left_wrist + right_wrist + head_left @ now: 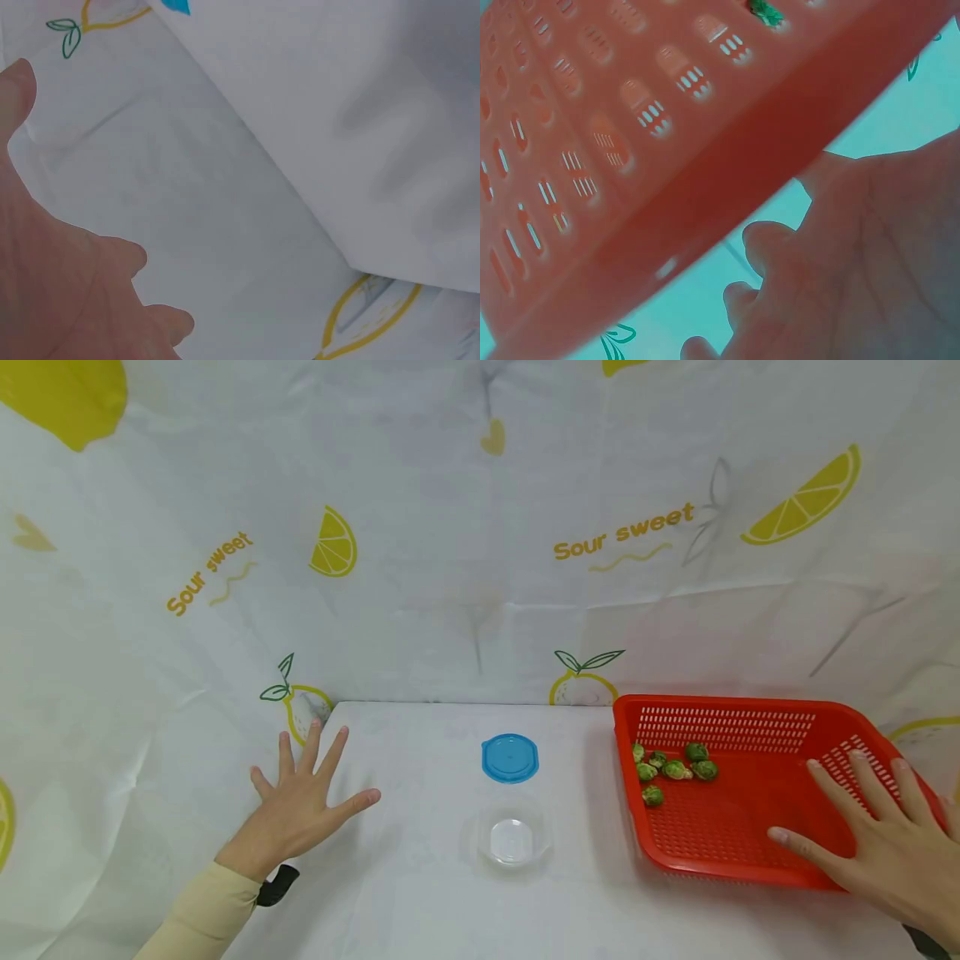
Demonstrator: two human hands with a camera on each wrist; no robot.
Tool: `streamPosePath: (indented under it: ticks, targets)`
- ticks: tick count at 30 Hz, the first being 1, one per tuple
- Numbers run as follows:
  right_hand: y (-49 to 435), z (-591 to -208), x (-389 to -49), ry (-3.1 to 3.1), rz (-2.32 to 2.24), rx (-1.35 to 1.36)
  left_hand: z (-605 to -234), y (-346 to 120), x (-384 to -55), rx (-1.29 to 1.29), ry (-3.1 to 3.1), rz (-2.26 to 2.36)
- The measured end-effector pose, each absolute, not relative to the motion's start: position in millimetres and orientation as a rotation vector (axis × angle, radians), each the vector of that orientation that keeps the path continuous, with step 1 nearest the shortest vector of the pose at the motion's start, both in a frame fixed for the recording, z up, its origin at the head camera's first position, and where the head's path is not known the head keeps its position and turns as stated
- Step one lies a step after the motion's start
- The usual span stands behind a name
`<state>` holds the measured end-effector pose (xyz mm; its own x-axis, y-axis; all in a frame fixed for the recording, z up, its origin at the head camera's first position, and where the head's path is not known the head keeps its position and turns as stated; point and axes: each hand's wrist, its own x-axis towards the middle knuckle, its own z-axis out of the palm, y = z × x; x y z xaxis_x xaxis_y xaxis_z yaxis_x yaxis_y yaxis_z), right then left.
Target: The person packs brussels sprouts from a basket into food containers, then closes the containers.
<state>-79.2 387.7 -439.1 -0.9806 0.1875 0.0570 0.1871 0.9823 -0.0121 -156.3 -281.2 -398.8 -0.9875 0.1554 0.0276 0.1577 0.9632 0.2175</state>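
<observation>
My left hand (296,814) is spread above the left edge of the white table, holding nothing. On the right, my right hand (892,852) hovers with fingers spread over the near right side of a red plastic basket (742,864); it grips nothing. Several Brussels sprouts (677,770) lie along the basket's left side. Between the hands stands a clear plastic bowl (512,842), and just behind it a blue lid (510,758) lies flat. From the right wrist view, the basket's slotted wall (652,105) appears close beside the palm.
A white cloth printed with lemons and lettering (480,552) hangs behind and beside the table (427,902). The table's far edge runs just behind the lid and meets the basket's back left corner. A dark band (277,885) shows at my left wrist.
</observation>
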Motion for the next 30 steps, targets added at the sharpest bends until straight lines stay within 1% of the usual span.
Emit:
streamPosePath:
  ticks: [10,16,23,30]
  targets:
    - [390.9,-438.3,-83.7,-3.076,0.039,-0.290,-401.0,-281.2,-156.0,-0.236,-3.110,-0.376]
    - [394.9,-435.2,-89.0,-3.061,0.038,-0.223,-408.0,-278.5,-159.1,-0.224,-3.106,-0.474]
    - [396.1,-417.4,-101.4,-3.120,0.141,0.019,-420.6,-262.7,-165.8,-0.246,-3.077,-0.827]
    - [393.3,-390.7,-120.5,-3.208,0.272,0.226,-446.4,-230.8,-177.5,-0.282,-3.016,-1.168]
